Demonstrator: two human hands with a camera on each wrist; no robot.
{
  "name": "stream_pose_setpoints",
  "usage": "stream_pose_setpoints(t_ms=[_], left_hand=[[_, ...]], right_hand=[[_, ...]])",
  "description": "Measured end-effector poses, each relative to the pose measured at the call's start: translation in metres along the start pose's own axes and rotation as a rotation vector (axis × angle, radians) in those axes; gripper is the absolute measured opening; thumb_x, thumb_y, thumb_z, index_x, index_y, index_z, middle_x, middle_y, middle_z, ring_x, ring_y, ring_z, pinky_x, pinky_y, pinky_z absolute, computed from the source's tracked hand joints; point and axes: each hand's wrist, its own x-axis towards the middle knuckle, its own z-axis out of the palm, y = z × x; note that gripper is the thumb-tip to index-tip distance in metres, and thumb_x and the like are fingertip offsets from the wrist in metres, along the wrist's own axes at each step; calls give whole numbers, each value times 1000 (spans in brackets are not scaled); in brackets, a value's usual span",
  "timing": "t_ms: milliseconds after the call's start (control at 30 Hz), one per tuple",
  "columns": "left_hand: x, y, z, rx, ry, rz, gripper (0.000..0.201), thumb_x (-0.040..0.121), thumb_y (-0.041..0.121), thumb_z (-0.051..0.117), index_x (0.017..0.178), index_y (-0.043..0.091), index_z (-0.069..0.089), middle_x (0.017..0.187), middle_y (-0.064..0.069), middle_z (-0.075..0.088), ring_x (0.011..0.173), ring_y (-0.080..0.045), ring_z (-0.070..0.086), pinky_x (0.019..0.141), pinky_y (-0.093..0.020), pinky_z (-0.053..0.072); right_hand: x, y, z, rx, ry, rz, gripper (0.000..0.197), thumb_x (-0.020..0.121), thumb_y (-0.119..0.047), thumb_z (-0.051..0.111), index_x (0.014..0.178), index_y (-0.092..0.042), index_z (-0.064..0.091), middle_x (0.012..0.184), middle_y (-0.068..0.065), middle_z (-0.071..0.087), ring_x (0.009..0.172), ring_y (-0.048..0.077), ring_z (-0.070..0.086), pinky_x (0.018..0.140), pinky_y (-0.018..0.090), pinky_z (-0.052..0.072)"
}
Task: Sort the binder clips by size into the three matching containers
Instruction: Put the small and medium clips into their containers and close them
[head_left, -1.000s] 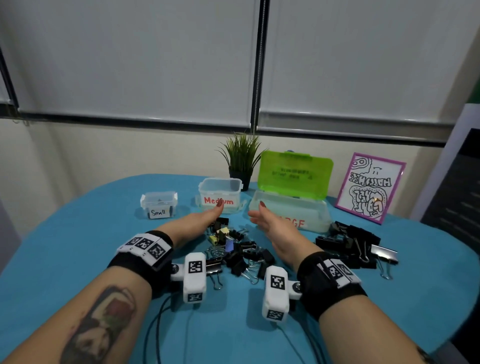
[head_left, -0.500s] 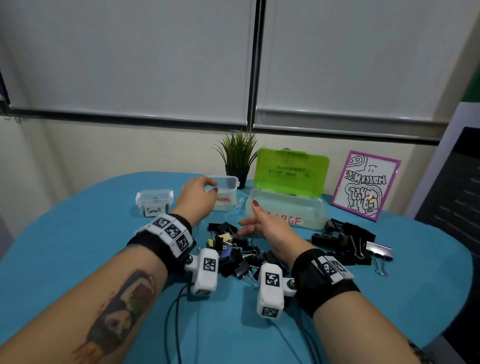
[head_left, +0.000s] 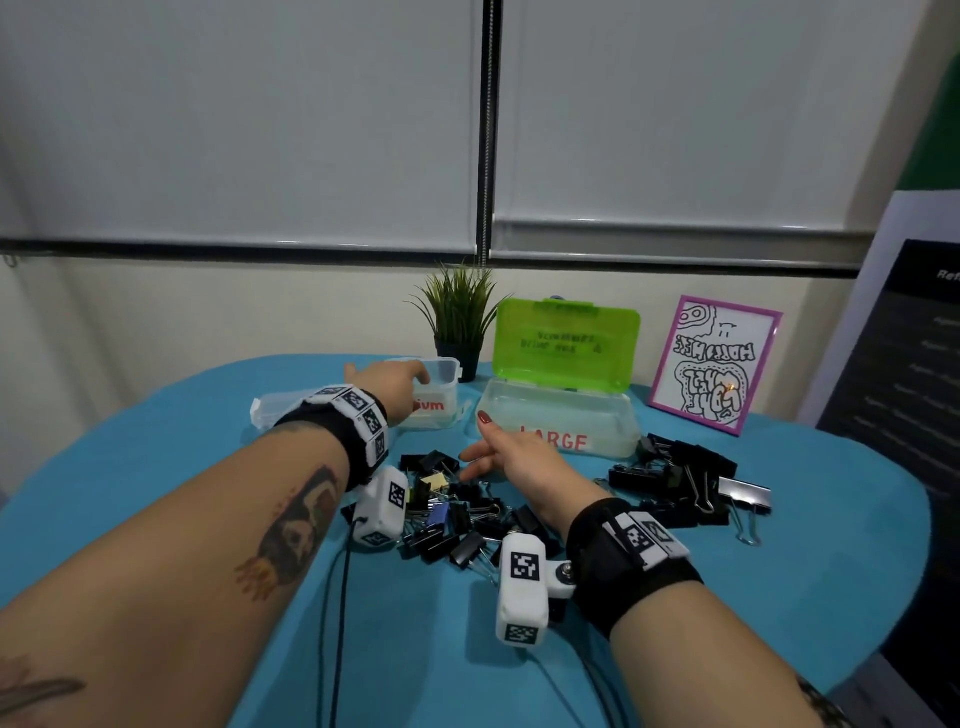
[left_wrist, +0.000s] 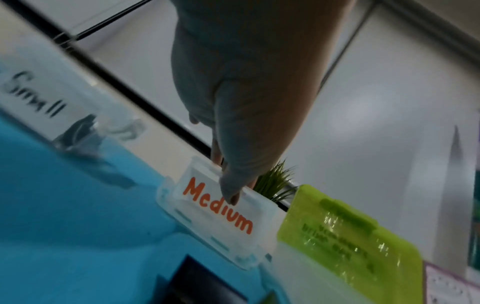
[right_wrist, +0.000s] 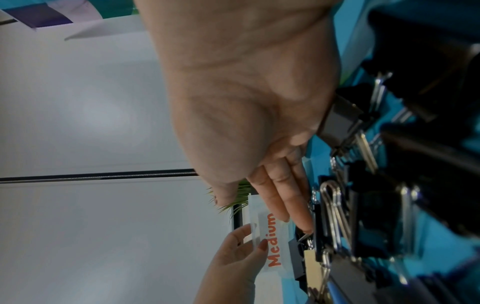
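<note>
Three clear containers stand at the back of the blue table. My left hand (head_left: 395, 382) grips the Medium container (head_left: 441, 395) at its rim, thumb on the labelled front (left_wrist: 215, 214), fingers over the top edge. My wrist half hides the Small container (head_left: 265, 410) at the left. The Large container (head_left: 561, 415) stands with its green lid up. My right hand (head_left: 485, 449) reaches with straight fingers into a mixed pile of small and medium binder clips (head_left: 447, 514); its fingertips (right_wrist: 303, 224) touch the clips and hold nothing.
A heap of large black binder clips (head_left: 675, 478) lies at the right, in front of the Large container. A potted plant (head_left: 460, 317) and a framed drawing (head_left: 714, 364) stand at the back. A dark panel (head_left: 904, 395) rises past the table's right edge.
My left hand has left the clip pile, gone forward and taken hold of the Medium container. My right hand has dropped its fingers onto the mixed clips.
</note>
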Motion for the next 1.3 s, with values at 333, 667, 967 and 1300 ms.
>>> stream_pose_setpoints(t_ms=[333, 667, 967, 1300], left_hand=[[-16, 17, -16, 166, -187, -87, 28, 92, 18, 50, 108, 33, 68, 114, 3, 66, 114, -25, 55, 104, -52, 26], [-57, -6, -25, -190, -162, -28, 36, 81, 47, 74, 114, 35, 66, 116, 4, 63, 102, -16, 59, 89, -37, 50], [-77, -26, -27, -265, -191, -83, 41, 77, 37, 82, 114, 35, 66, 135, -2, 43, 106, -21, 51, 92, -35, 46], [-87, -48, -5, -788, -35, -116, 10, 83, 31, 79, 79, 23, 73, 74, 2, 59, 69, -18, 49, 59, -27, 39]], right_hand=[[-1, -3, -1, -2, -12, -17, 60, 100, -59, 41, 101, -10, 76, 87, 8, 79, 110, 20, 65, 104, 36, 36], [-1, 3, -2, 94, 83, -68, 20, 91, -17, 69, 93, 3, 71, 74, 9, 74, 75, 20, 67, 99, 46, 52], [-6, -2, -2, 108, 98, -109, 10, 89, -12, 73, 95, -5, 71, 89, 11, 74, 82, 16, 67, 77, 23, 54], [-32, -20, -1, -281, -266, -120, 47, 66, -22, 93, 109, -28, 75, 110, 0, 73, 90, 9, 65, 76, 12, 53]])
